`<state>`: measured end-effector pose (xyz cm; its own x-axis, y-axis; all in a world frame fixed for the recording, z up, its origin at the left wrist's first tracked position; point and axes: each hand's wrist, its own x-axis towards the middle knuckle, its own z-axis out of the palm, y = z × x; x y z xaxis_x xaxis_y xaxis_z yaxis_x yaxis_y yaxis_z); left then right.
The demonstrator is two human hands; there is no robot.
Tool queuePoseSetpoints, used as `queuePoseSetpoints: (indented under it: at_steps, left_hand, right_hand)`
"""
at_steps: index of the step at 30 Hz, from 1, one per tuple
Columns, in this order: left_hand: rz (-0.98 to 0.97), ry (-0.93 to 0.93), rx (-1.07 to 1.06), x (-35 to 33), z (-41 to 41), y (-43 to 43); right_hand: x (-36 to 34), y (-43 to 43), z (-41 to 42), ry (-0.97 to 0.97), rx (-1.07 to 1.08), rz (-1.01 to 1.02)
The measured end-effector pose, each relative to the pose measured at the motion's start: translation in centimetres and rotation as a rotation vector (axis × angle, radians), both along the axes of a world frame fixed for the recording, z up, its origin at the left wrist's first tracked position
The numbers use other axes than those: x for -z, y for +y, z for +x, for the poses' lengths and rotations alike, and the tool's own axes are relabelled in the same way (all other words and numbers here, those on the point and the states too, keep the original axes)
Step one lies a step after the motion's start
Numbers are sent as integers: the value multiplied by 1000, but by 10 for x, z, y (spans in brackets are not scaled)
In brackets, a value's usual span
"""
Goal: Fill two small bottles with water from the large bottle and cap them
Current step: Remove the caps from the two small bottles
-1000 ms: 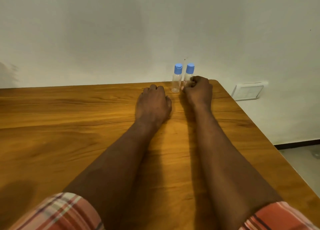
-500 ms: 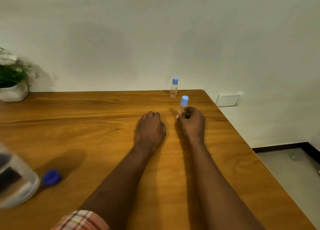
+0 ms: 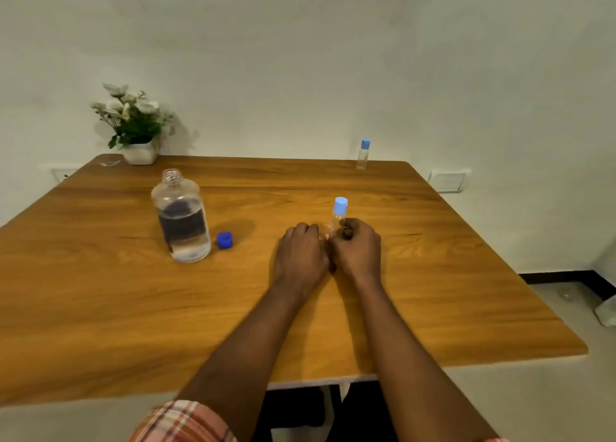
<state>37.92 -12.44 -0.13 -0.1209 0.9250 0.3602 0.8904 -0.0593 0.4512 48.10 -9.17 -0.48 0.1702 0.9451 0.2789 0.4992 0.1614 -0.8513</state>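
No legible txt — lg bottle label blurry.

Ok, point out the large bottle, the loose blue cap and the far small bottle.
large bottle (image 3: 182,223), head view, on its dark label.
loose blue cap (image 3: 225,240), head view, on its top.
far small bottle (image 3: 362,159), head view, on its clear body.

We've got one view, a head-worn wide-angle camera. It sits above the near edge of the table, pitched forward and down, facing the far wall. Both forearms enter from the bottom. The left hand and right hand sit about mid-frame, at arm's reach. Almost the whole tabletop fits, out to the plant at the far left corner. We see floor at right and a plaid sleeve at the bottom edge. The far items are small.
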Motion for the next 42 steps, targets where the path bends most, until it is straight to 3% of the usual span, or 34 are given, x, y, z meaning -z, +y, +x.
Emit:
queuePoseSetpoints:
  at_steps: [7, 16, 22, 26, 34, 42]
  left_hand:
    - [36, -104, -52, 2, -26, -49]
    - [68, -176, -104, 4, -38, -55]
    - [83, -284, -90, 3, -48, -49]
    - [93, -153, -25, 5, -67, -40]
    - [147, 24, 100, -1, -77, -19]
    - [134, -47, 105, 0, -80, -14]
  right_hand:
    - [-4, -50, -34, 49, -77, -21]
    - [-1, -55, -44, 19, -163, -37]
    - [-3, -44, -33, 143, -329, -77]
    - [-6, -24, -8, 193, -301, 6]
    - [-18, 6, 5, 149, -428, -65]
    - [-15, 17, 9, 304, -561, -163]
